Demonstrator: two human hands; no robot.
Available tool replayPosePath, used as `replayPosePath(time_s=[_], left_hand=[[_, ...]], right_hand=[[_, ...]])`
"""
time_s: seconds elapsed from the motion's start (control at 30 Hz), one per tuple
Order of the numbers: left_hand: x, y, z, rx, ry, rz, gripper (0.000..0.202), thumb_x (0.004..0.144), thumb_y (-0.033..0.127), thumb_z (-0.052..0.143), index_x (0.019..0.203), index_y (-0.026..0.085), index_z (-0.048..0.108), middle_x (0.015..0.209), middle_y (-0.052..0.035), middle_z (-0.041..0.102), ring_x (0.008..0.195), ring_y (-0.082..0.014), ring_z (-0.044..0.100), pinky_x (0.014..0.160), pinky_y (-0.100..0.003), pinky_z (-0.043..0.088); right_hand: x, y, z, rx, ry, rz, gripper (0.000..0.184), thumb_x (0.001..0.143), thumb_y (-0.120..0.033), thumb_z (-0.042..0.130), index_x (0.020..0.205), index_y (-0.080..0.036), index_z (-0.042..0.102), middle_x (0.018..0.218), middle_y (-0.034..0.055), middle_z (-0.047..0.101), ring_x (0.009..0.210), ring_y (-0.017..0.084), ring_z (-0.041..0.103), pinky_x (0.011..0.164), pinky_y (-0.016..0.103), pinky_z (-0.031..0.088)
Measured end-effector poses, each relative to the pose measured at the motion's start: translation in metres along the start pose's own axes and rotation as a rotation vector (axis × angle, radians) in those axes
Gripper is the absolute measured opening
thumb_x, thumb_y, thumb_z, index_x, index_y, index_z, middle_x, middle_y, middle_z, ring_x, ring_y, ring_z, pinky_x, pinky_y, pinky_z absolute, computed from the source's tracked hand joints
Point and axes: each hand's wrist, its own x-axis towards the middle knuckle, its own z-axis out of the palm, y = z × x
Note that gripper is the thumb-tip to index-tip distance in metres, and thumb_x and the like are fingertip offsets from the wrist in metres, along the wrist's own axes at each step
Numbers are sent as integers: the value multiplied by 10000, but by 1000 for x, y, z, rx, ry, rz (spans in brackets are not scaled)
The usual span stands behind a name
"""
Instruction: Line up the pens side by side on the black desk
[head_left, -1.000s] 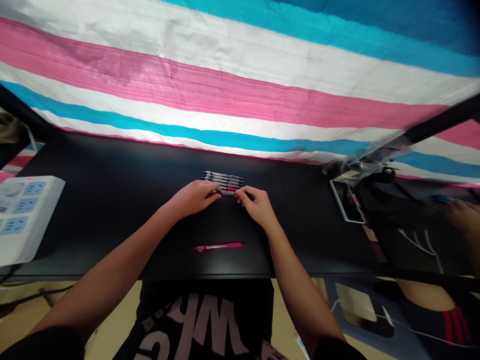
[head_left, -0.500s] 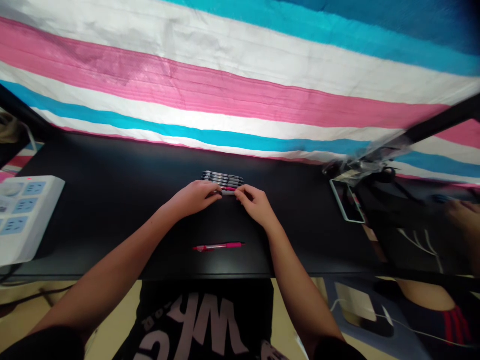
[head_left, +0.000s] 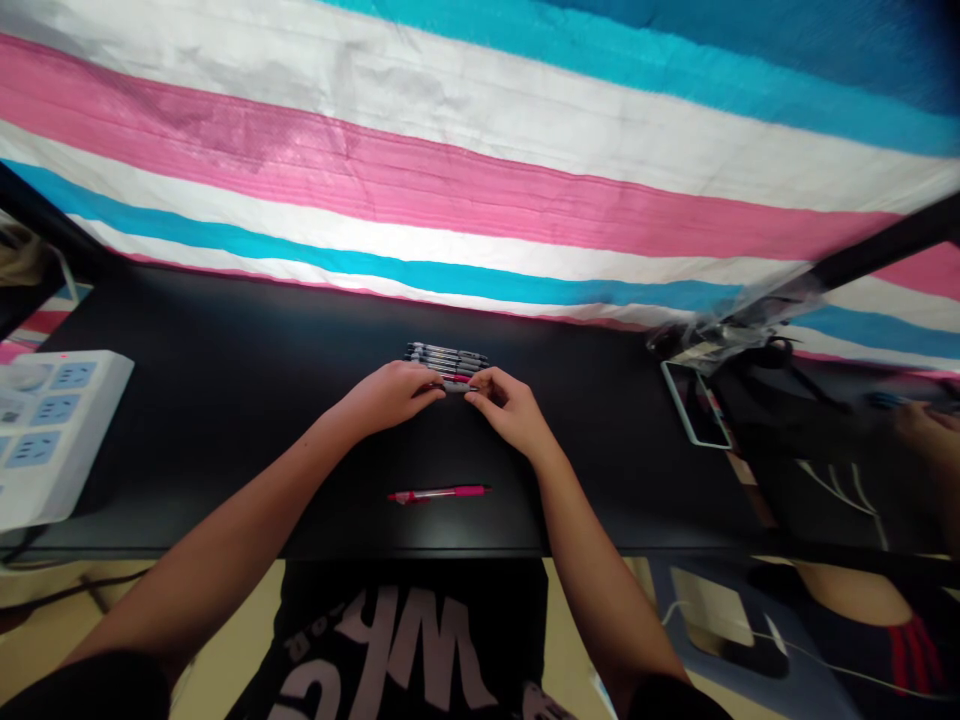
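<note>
A row of several grey and clear pens [head_left: 448,356] lies side by side on the black table, with a pink-gripped pen [head_left: 463,377] near its front. A grey pen [head_left: 454,388] lies along the front of the row. My left hand [head_left: 397,395] is closed on its left end, the tip hidden by the fingers. Thumb and fingers of my right hand [head_left: 510,408] pinch the right end. Closer to me, a pink pen [head_left: 439,494] lies by itself, touched by neither hand.
A white power strip box [head_left: 64,430] stands at the left. On the right lie a phone [head_left: 696,405] and clear plastic wrapping [head_left: 739,325]. Beyond them a co-worker's hand [head_left: 930,430] shows at the right edge. A striped sheet [head_left: 450,180] hangs behind the table [head_left: 225,350].
My right fingertips have shifted slightly left and toward me along the front grey pen. The left hand has barely moved, and the lone pink pen stays on the table.
</note>
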Motion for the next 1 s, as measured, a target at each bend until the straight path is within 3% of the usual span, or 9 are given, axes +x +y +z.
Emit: replayPosePath(time_s=[0.07,0.2,0.37,0.6,0.73,0.8,1.0], left_hand=[[0,1,0,11,-13,20,232,1017,284,560,991,170,760,954,-88,774,875,-230,713,791,-317,499],[0,2,1,3,-15,61,239,1019,300,561,1008,182,769,941,-79,775,864,-218,716,790,-306,496],[-1,1,1,-27,8,19,201,980,326,637,1058,195,767,965,-70,778,873,-215,718,806,-304,511],[-3,-5,-10,-44,137,-14,181,967,259,625,1075,180,747,1036,-81,771,940,-214,718,864,-307,526],[-2,-6,-13,-49,162,-16,203,980,273,602,1043,178,770,1012,-82,791,935,-222,734,865,-309,530],[-2,-6,-13,-42,153,-32,211,978,282,604,1042,184,780,1012,-80,798,941,-230,740,857,-312,532],[-3,-9,-15,-6,69,-25,219,964,298,620,1018,195,805,992,-82,784,921,-228,722,848,-318,525]], right_hand=[[0,-2,-1,-40,-11,-19,236,905,-435,654,839,-209,656,774,17,641,717,178,565,698,295,446],[-1,-6,-4,-95,-71,1,473,980,-550,517,667,-204,589,627,1,559,638,161,511,656,291,399],[-1,-6,-5,-101,-83,19,573,995,-627,454,614,-206,530,565,-18,470,574,142,446,613,288,345],[1,2,-15,-133,63,49,509,1004,-551,484,649,-200,584,594,-5,510,602,152,478,615,294,349],[1,5,-15,-3,98,45,300,918,-497,648,890,-203,701,727,7,608,681,171,546,660,293,427],[1,6,-14,19,96,38,256,878,-448,702,971,-210,718,753,5,615,695,175,552,671,299,441],[2,5,-14,-116,34,7,164,882,-364,684,870,-208,735,781,27,655,704,183,564,690,325,449]])
